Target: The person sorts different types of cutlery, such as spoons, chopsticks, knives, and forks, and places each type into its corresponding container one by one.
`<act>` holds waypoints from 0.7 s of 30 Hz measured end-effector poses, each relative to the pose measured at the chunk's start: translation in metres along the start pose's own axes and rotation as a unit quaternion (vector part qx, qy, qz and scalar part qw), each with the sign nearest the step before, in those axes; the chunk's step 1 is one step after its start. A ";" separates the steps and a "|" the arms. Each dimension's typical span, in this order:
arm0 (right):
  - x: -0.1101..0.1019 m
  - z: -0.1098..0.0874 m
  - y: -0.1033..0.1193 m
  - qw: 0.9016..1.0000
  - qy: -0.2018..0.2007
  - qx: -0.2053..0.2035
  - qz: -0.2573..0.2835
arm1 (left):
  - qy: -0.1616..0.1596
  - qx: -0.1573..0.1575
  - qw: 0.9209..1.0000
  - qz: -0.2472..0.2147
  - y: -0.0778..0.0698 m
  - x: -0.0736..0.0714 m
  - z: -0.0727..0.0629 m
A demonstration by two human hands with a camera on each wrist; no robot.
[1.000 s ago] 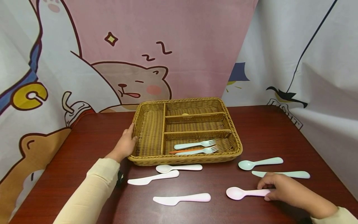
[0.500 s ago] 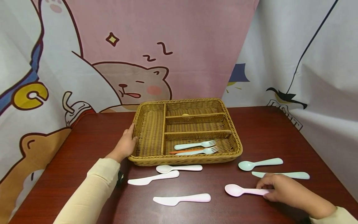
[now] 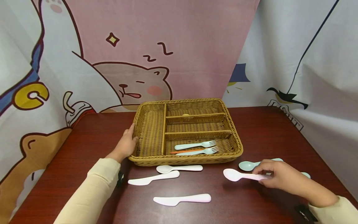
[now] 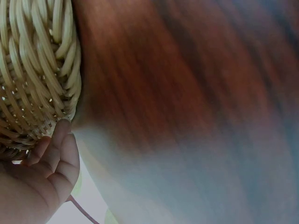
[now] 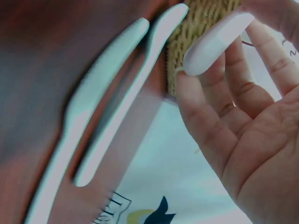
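Observation:
My right hand (image 3: 285,177) pinches a pink spoon (image 3: 232,175) by its handle, with the bowl pointing left, a little above the table. In the right wrist view the handle end (image 5: 217,44) shows between thumb and fingers. Partly behind that hand lie a mint spoon (image 3: 246,166) and a mint knife (image 5: 96,88). My left hand (image 3: 125,145) grips the left rim of a wicker basket (image 3: 184,160), thumb inside and fingers (image 4: 67,161) along the outer wall. In the basket's front right compartment lie two pale forks (image 3: 193,145) and an orange utensil (image 3: 184,152), partly covered.
In front of the basket a white spoon (image 3: 179,168) and a white knife (image 3: 152,178) lie close together. A pale pink knife (image 3: 183,199) lies nearer. All rest on a dark red wooden table (image 3: 92,137). A printed curtain (image 3: 201,46) stands behind.
My right hand has lifted the pink spoon off the table and moved it slightly away from me, now overlapping the mint spoon and knife. The left hand has stayed on the basket.

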State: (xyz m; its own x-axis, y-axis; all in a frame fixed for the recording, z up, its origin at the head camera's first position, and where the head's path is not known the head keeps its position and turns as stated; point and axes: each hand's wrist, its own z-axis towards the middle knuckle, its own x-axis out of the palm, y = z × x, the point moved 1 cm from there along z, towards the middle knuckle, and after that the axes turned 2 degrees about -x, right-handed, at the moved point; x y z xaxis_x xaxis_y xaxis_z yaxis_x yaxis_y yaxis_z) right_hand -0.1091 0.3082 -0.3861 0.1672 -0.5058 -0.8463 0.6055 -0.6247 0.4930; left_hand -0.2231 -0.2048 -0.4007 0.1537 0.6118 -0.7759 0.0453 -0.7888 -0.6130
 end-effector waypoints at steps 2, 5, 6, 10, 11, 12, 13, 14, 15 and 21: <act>-0.004 0.004 0.001 1.000 -0.018 -0.016 0.001 | 0.000 -0.001 1.000 0.001 0.000 0.000 0.000; -0.009 0.011 0.003 0.999 -0.029 -0.017 0.005 | -0.001 0.000 1.000 0.003 0.000 0.000 0.000; -0.011 0.013 0.004 0.999 -0.031 -0.013 0.006 | -0.001 0.000 1.000 0.004 0.001 0.000 0.000; -0.021 0.021 0.008 0.999 -0.042 0.011 -0.005 | -0.003 0.004 1.000 0.005 0.001 0.000 0.000; -0.023 0.023 0.009 0.999 -0.045 0.015 -0.009 | -0.004 0.004 1.000 0.004 0.001 0.000 0.000; -0.026 0.025 0.010 0.999 -0.049 0.017 -0.014 | -0.004 0.004 1.000 0.003 0.001 0.000 0.000; -0.027 0.027 0.011 0.998 -0.053 0.018 -0.018 | -0.004 0.004 1.000 0.004 0.001 0.000 0.000; -0.029 0.030 0.011 0.998 -0.057 0.016 -0.021 | -0.003 0.003 1.000 0.003 0.001 0.000 0.000; -0.031 0.032 0.012 0.998 -0.059 0.015 -0.024 | -0.002 0.002 1.000 0.002 0.001 0.000 0.000; -0.039 0.049 0.014 0.997 -0.065 0.028 -0.039 | 0.002 0.000 1.000 -0.002 0.000 0.000 -0.001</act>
State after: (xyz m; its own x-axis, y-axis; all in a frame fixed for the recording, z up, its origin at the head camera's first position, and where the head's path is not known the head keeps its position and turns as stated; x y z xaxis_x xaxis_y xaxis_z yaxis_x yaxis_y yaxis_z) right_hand -0.1456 0.2901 -0.3365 0.0182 -0.5251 -0.8509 0.5677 -0.6951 0.4411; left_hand -0.2221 -0.2047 -0.4001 0.1570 0.6144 -0.7732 0.0467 -0.7867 -0.6156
